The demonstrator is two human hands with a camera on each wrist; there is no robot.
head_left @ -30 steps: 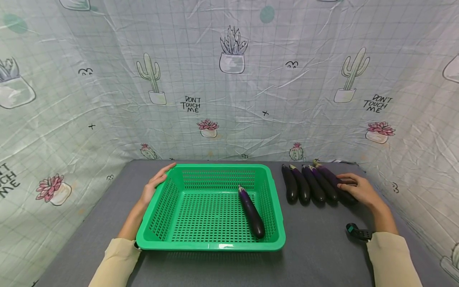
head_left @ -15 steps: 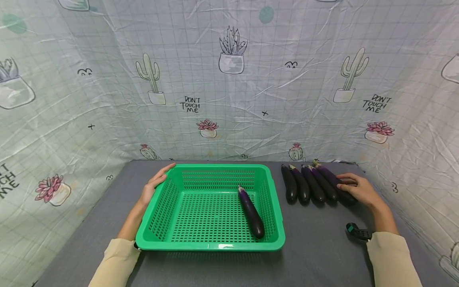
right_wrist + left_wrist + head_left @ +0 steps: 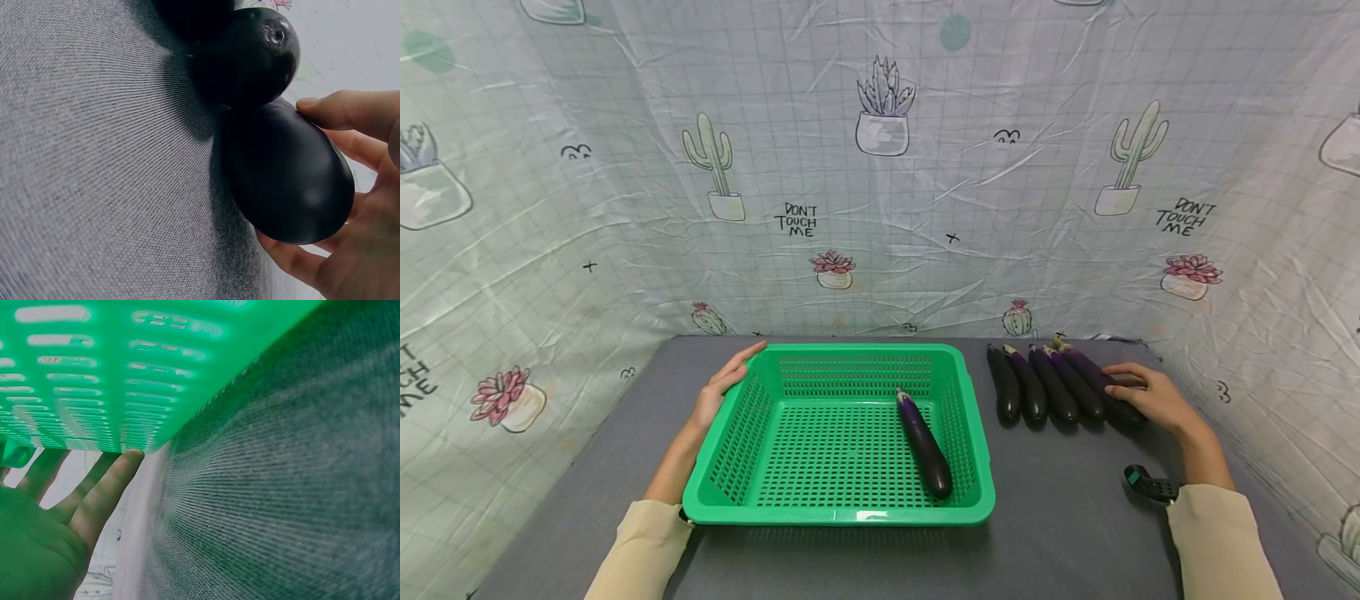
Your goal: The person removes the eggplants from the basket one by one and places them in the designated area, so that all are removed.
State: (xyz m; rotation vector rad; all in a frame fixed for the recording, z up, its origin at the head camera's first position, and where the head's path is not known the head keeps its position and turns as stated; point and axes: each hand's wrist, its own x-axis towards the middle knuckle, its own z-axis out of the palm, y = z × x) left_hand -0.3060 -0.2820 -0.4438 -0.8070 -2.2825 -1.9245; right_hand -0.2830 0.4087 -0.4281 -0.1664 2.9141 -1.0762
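Note:
A green slotted plastic basket [image 3: 838, 517] stands in the middle of the table in the head view, with one dark purple eggplant [image 3: 925, 446] lying inside at its right. My left hand [image 3: 718, 392] rests against the basket's left outer side; in the left wrist view its fingers [image 3: 103, 500] are stretched out along the slotted wall. At the back right, my right hand [image 3: 1157, 400] holds the outermost eggplant [image 3: 294, 175] of a row. The thumb lies on one side of it and the fingers curl round the other, as the right wrist view shows. That eggplant appears to lie on the table.
Several more eggplants [image 3: 1033, 387] lie side by side left of the held one, stems pointing to the back. The grey cloth-covered table [image 3: 1060, 517] ends at a patterned curtain [image 3: 947, 183]. A black wrist device [image 3: 1150, 485] sticks out beside the right sleeve.

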